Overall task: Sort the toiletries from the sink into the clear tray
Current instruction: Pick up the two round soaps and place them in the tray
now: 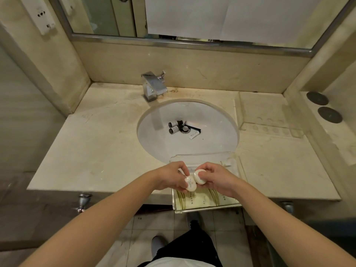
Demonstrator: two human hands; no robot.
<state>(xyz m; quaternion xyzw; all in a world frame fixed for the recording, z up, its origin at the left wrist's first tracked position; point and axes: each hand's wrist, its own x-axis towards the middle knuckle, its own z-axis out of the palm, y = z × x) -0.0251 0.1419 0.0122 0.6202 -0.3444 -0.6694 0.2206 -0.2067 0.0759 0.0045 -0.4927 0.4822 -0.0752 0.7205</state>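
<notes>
The clear tray (202,156) sits at the counter's front edge, just before the white sink (212,120). Over the tray, my left hand (173,176) holds a round white wrapped soap (190,183). My right hand (217,178) holds a second round white soap (199,176), and the two soaps touch. A flat cream packet with gold stripes (208,201) lies in the tray under my hands. In the sink near the drain (185,129) lie two small dark bottles (174,126), a black stick-like item (194,127) and a small white tube (194,135).
A chrome faucet (153,86) stands behind the sink on the left. A raised marble ledge (269,112) lies right of the sink, with two dark round discs (323,106) beyond it. A mirror (192,20) hangs above the counter.
</notes>
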